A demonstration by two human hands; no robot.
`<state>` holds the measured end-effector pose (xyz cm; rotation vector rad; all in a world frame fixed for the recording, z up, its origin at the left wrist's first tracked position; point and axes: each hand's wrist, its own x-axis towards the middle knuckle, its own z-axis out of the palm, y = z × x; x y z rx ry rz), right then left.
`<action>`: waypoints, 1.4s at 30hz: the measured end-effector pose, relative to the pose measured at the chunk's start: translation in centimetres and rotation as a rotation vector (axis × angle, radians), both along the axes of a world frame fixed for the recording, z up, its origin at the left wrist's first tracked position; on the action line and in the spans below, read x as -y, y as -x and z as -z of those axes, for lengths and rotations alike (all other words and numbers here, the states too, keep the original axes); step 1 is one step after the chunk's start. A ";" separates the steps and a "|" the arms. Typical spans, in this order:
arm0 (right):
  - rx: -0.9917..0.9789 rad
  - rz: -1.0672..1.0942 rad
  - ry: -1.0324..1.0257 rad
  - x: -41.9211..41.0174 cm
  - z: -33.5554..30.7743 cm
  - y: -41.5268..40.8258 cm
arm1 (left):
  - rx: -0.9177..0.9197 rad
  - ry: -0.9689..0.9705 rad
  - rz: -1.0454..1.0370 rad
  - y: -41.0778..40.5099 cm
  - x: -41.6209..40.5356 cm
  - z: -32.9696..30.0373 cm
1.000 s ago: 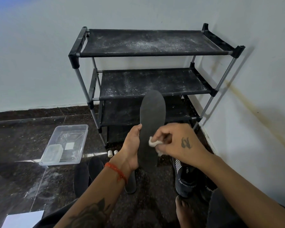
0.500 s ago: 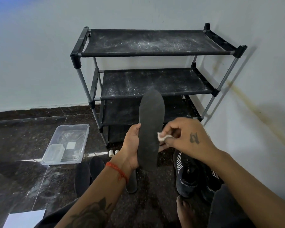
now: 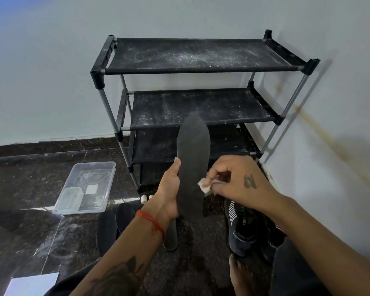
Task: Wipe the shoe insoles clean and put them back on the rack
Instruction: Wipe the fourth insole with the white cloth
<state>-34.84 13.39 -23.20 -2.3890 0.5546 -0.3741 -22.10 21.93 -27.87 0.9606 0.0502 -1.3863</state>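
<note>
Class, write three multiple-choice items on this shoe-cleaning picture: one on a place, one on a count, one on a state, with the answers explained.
1. Where is the clear plastic tub?
A. on the floor left of the black fabric shoe rack
B. on the top shelf
C. on the person's lap

2. How many things lie on the top shelf?
A. two
B. one
C. none

3. How is the flat dark grey insole held?
A. lying flat on the floor
B. upright in the left hand
C. tucked inside a shoe

Answers: 1 A, it sits on dark tiles; 2 C, only white dust shows; 3 B, while the right hand pinches a small white wipe against it.
</note>
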 end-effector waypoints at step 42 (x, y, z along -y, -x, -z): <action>0.003 -0.094 0.087 -1.8 2.3 -1.6 | 0.108 0.007 0.028 0.1 -0.1 0.7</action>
